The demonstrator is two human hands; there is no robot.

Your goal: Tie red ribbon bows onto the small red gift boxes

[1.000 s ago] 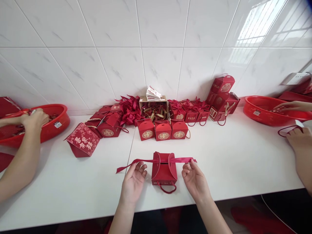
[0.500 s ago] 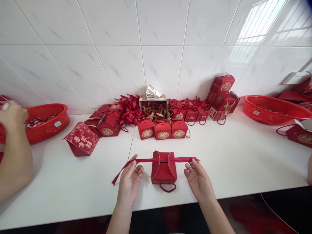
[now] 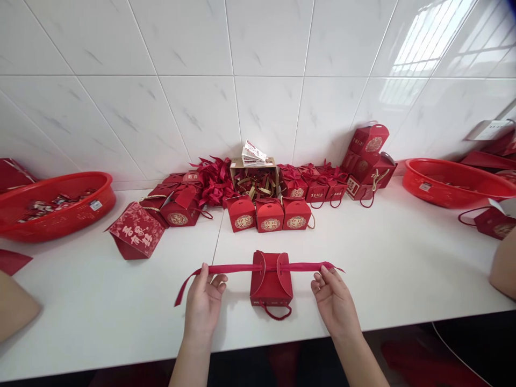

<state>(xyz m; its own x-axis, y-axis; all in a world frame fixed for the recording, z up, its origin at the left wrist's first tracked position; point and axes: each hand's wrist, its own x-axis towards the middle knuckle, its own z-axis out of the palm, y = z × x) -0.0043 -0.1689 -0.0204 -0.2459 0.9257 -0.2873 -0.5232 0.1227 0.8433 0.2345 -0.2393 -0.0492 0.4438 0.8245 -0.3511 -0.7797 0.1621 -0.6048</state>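
Note:
A small red gift box (image 3: 271, 285) with rounded flaps folded over its top sits on the table in front of me. Its cord handle loops out at the near side. Through slots in the flaps runs a dark red ribbon (image 3: 234, 267), stretched out to both sides. My left hand (image 3: 205, 301) pinches the left length, and a loose tail hangs beyond the fingers. On the other side my right hand (image 3: 334, 295) grips the ribbon near its right end between thumb and fingers. Neither hand touches the box.
Finished-looking red boxes (image 3: 269, 216) line the wall, around a pile of ribbons (image 3: 213, 180) and a cardboard box (image 3: 277, 172) with labels on top. Red basins stand left (image 3: 92, 209) and right (image 3: 439, 196). Other people's arms (image 3: 14, 309) show at both sides.
Both my hands have moved outward, drawing the ribbon wider to left and right. The box has stayed in place. The person at left has pulled their hand back from the basin.

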